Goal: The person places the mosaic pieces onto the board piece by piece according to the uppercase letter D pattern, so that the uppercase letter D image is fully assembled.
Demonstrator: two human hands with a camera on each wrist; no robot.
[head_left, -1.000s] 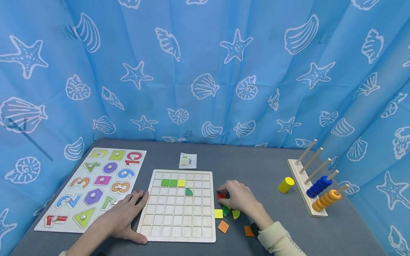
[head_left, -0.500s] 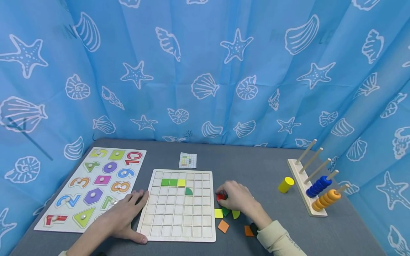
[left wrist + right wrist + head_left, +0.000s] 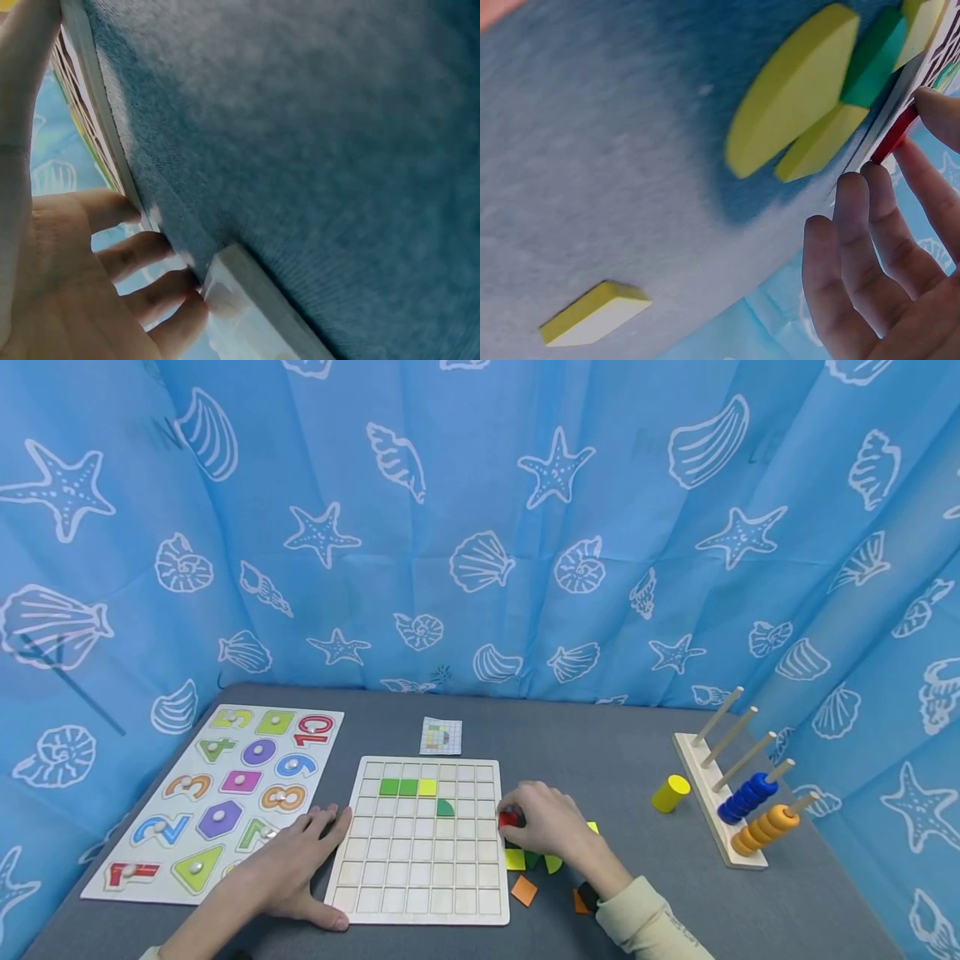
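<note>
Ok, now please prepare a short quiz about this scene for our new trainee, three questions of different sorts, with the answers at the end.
1. Fill in: The red tile near the grid board is pinched by the ____.
2. True or false: Every tile lying on the grid board is green.
3. How many pegs of the wooden ring stacker carry no rings?

Key:
1. right hand
2. False; a yellow square tile lies there too.
3. Three; the other two hold blue and orange rings.
</note>
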